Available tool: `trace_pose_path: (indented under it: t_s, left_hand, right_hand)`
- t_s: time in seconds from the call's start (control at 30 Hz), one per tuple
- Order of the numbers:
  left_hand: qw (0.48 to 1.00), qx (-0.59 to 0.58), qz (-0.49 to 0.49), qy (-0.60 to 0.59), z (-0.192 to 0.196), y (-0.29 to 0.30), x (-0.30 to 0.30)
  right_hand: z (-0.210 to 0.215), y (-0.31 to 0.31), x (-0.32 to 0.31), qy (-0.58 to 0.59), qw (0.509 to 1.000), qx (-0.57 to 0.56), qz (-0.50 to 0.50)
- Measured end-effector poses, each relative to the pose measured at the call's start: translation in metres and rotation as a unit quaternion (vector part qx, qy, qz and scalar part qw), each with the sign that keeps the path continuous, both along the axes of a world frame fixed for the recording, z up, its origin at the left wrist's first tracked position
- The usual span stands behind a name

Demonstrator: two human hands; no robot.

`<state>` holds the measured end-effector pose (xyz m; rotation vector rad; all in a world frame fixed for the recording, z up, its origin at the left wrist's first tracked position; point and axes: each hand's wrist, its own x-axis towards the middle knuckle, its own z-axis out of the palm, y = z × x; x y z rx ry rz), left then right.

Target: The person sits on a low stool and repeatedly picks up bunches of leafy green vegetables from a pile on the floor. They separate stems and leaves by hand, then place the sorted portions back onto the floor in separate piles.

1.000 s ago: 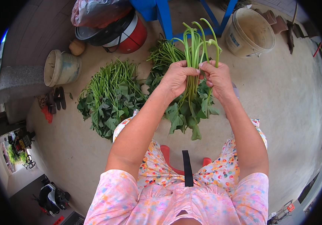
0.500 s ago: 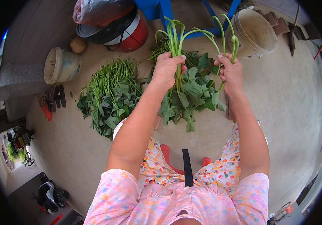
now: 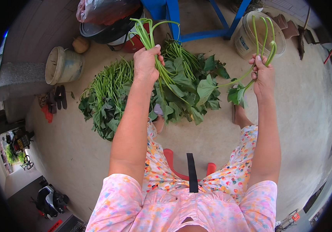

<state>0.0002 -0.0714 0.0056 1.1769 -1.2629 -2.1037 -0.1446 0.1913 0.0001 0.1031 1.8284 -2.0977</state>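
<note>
— Grip check, folks: our left grip (image 3: pixel 146 63) is wrapped around a bundle of green stems (image 3: pixel 144 35), and our right grip (image 3: pixel 264 72) pinches a few long stems (image 3: pixel 272 51), well apart from it.

— Nice. Where's all the greenery sitting?

— Both handfuls are up over the concrete floor (image 3: pixel 301 100). Leaves from our left side overlap the middle pile (image 3: pixel 180 56), with the left pile (image 3: pixel 111 77) just beside it.

— Anything we should worry about?

— Snagging, we reckon. One stem slants from our right side to a big leaf (image 3: pixel 207 90) at the edge of the leafy mass, so a hard sideways tug might snap it or tear the leaf. Squeezing too tight could bruise stems; too loose and a few might slip out.

— Any brands or labels we can read?

— Nope. We spot bluish marking on the pale bucket (image 3: pixel 243 45) behind the right-hand stems, but it's too small for us to make out.
</note>
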Motion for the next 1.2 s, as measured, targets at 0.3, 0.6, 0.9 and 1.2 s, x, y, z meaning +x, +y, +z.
trace_pose_path:
  t_s: [0.3,0.6,0.9,1.2]
  left_hand:
    - [0.998,0.005,-0.056,0.002,-0.009,0.007,-0.001]
    - [0.997,0.004,-0.080,0.001,-0.007,0.019,-0.006]
    - [0.992,0.018,-0.122,-0.016,-0.010,0.020,-0.005]
    - [0.989,0.040,-0.142,-0.023,-0.008,0.024,-0.006]
  right_hand:
    - [-0.011,0.032,-0.028,-0.141,0.945,-0.295,0.037]
    - [-0.013,0.027,-0.026,-0.157,0.927,-0.329,0.088]
    - [-0.008,0.019,-0.018,-0.127,0.973,-0.188,0.031]
    - [0.002,0.010,-0.008,-0.125,0.982,-0.128,0.052]
